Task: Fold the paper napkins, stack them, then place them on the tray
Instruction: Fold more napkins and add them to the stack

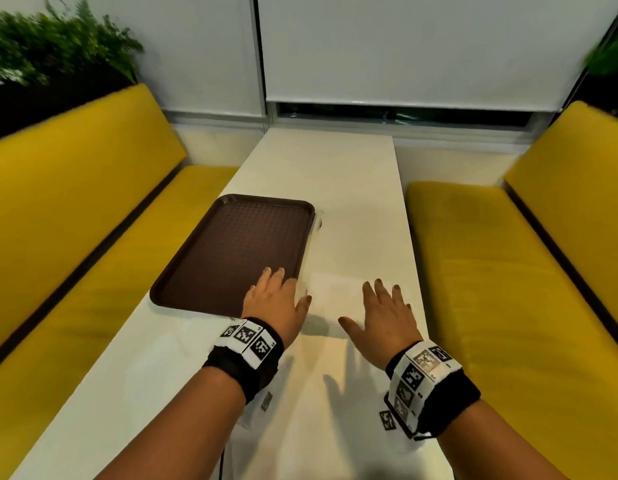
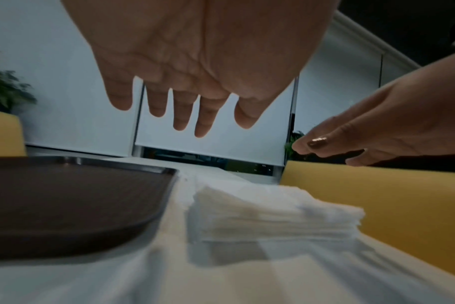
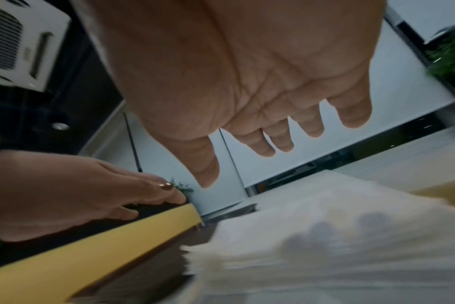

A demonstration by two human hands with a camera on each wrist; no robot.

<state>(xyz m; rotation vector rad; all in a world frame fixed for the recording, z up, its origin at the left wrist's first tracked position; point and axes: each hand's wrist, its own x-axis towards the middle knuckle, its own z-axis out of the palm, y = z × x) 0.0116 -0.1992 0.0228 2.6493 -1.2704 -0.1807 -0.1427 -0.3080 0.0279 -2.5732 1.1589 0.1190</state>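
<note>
Stack of paper napkins (image 2: 275, 216) lying flat near right edge of white table (image 1: 352, 188), just right of brown tray (image 1: 231, 251); stack's long axis hard to tell, white on white. Tray's long axis running toward far end of table, tilted slightly right. Left hand (image 1: 274, 299) and right hand (image 1: 387, 320) both above the table, fingers spread, gripping nothing.

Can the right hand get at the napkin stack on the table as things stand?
Probably yes. The right hand hovers open just above the napkin stack, nothing lies between them, and the left hand is off to the side by the tray.
</note>
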